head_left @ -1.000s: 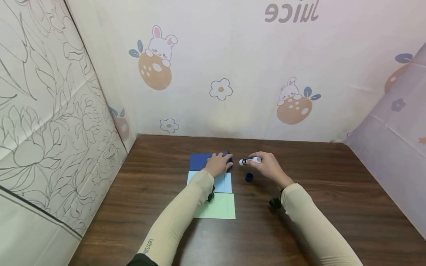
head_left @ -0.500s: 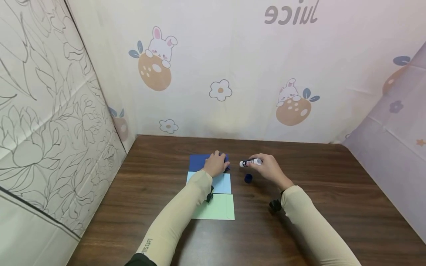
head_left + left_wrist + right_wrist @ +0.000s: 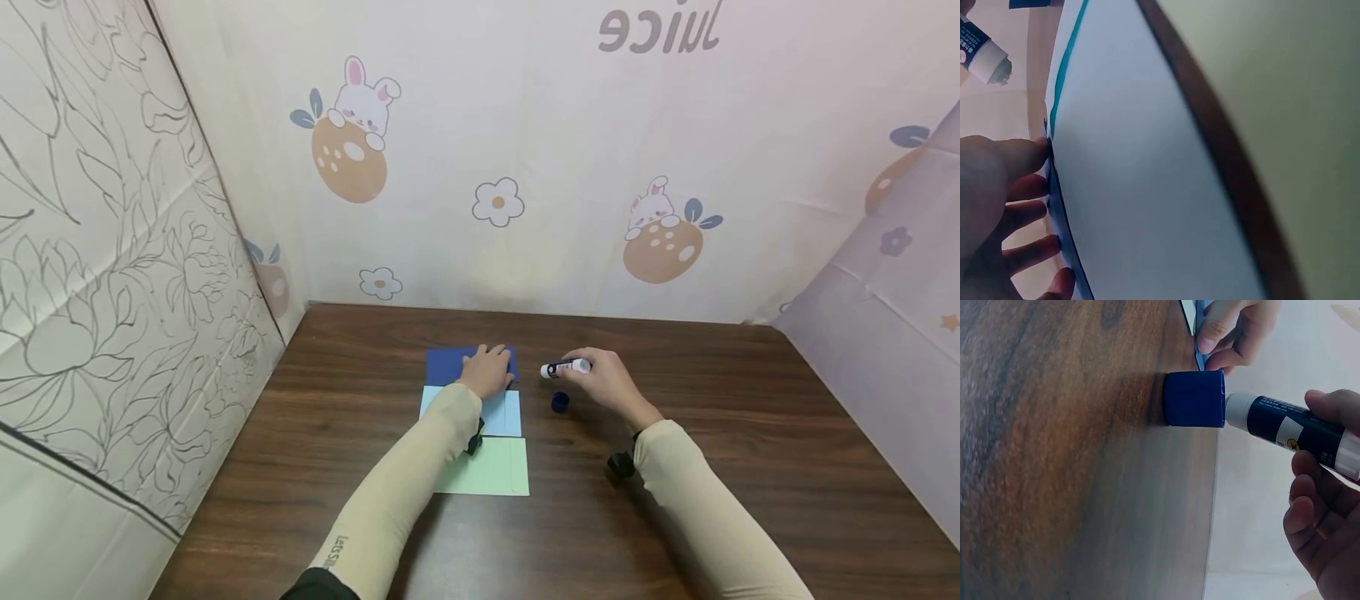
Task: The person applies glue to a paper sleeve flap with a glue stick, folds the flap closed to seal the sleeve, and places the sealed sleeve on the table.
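In the head view, my left hand (image 3: 486,372) presses on the right part of a dark blue sheet of paper (image 3: 444,367). Its fingertips rest along that sheet in the left wrist view. A light blue sheet (image 3: 504,414) and a light green sheet (image 3: 491,467) lie in a column below it, each with a crease near the right edge. My right hand (image 3: 606,379) grips a glue stick (image 3: 1291,425) above the table, with its white end toward the left. The glue tip (image 3: 1002,74) is uncovered. A dark blue cap (image 3: 1194,399) stands on the table just below the stick.
The brown wooden table (image 3: 337,467) meets a printed cloth wall (image 3: 450,250) at its back edge. Another cloth panel with flower line drawings (image 3: 112,292) rises at the left, and a lilac one (image 3: 892,333) at the right.
The dark blue sheet's raised right edge has come down flat under my left hand, which shifted slightly left. The right hand holds the glue stick in nearly the same place.
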Demonstrator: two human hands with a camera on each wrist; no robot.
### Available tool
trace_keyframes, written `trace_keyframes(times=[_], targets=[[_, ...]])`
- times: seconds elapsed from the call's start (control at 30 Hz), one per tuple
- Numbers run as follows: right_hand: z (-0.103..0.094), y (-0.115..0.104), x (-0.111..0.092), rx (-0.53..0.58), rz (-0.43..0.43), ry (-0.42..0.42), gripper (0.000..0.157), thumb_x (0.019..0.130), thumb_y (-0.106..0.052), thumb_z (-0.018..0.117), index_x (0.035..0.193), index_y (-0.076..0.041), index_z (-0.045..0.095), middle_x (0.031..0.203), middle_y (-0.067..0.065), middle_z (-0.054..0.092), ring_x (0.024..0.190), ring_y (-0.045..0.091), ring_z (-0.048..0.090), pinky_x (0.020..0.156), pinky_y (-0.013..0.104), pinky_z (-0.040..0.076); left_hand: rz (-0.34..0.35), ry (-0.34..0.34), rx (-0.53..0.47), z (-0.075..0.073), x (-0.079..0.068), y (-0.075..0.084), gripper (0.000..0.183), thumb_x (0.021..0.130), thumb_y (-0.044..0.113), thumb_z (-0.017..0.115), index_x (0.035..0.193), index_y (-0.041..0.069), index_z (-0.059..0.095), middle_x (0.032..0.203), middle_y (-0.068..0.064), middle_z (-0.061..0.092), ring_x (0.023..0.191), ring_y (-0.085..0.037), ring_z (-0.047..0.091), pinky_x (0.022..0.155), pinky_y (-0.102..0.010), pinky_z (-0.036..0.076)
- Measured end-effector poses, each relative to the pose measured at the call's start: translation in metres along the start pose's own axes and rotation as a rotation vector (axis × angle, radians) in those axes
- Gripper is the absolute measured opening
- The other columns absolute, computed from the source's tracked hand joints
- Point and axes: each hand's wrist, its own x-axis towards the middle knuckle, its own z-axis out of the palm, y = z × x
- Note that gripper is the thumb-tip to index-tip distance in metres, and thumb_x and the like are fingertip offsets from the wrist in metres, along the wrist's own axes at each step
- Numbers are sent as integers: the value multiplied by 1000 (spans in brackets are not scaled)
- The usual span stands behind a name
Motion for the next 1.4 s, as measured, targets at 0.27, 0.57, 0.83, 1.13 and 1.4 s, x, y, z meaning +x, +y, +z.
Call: trace_keyframes(times=[0.27,0.57,0.83,1.13,1.4], targets=[[4,1,2,0,-16,2,33,89,-31,71,111,-7,70,110,17,68,83,24,59,66,29,49,-20,-53,-43,-4,2,1,50,100,34,53,146,17,42,154,1,42,141,-26,34,108,-59,35],[5,-5,5,0,-37,-2,34,89,-33,71,112,-7,70,110,16,68,84,23,59,67,28,49,-12,-133,70,-5,7,2,55,103,40,44,154,25,30,160,0,27,145,-30,24,108,-60,35],[1,-5,4,-10,-42,14,32,88,-29,72,110,-6,70,108,17,68,80,23,58,64,29,48,14,-209,124,-9,6,9,57,105,34,40,156,17,22,165,2,16,151,-29,15,111,-60,31],[5,1,0,-9,-5,0,35,89,-33,70,112,-7,70,111,17,67,85,24,59,67,28,50,19,-179,86,-11,0,11,51,105,32,42,153,22,31,162,2,24,148,-30,22,109,-61,34],[6,-5,1,1,-6,2,35,89,-32,71,113,-7,69,113,18,66,85,25,58,67,29,50,-43,-36,-115,-8,4,5,35,99,27,57,133,21,62,143,2,55,136,-27,44,105,-65,35]])
